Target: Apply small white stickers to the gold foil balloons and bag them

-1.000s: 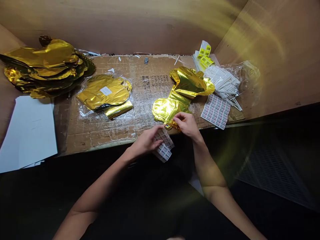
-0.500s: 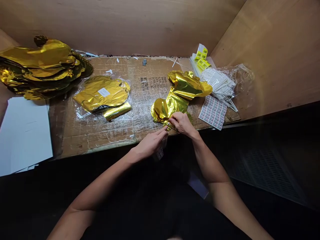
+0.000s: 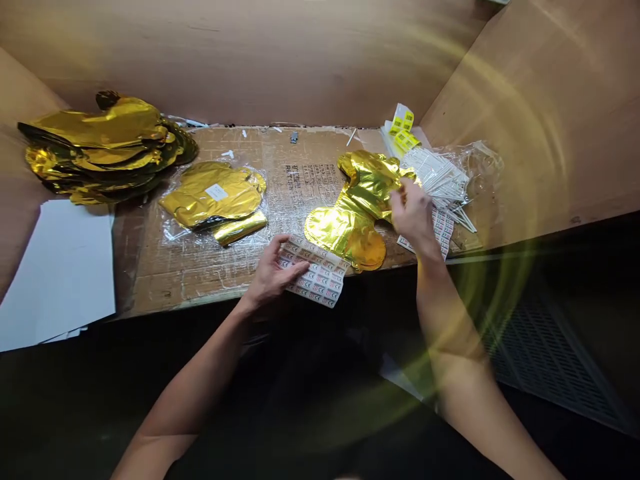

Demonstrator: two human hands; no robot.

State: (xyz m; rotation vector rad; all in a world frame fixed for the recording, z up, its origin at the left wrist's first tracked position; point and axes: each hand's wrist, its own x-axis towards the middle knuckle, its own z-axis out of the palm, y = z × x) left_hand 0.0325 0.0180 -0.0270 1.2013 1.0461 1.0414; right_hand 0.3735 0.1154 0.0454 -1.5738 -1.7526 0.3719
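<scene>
Two hands in view, both at the bench. Left hand (image 3: 270,277): fingers (image 3: 295,268) spread flat and open, resting on a label sheet (image 3: 315,277). No grip that I can see. Sheet sits at the near edge of the bench and overhangs it a bit. Right hand (image 3: 413,217): fingers (image 3: 400,197) curled and bunched, right by the near end of a bundle of white sticks (image 3: 435,175). Can't tell from this camera if they're pinching anything.

Gold foil balloon (image 3: 347,227) lies flat on the bench between the hands, about 2 o'clock from the left hand and just beside the sheet. Its upper part runs just under the right fingers, at 10 o'clock from the right wrist. Sticks sit in a clear bag (image 3: 480,167) at 1 o'clock from the right hand. Second label sheet (image 3: 443,227) at 3 o'clock, partly under that hand. Yellow barcode labels (image 3: 403,123) at 12 o'clock, against the far wall.

Further out, from the left hand: bagged gold balloon (image 3: 213,197) at 11 o'clock, loose stack of gold balloons (image 3: 100,150) at 10 o'clock, white paper (image 3: 60,267) at 9 o'clock. Bench top is cardboard (image 3: 310,150) under clear tape, with wooden walls (image 3: 225,60) behind.
</scene>
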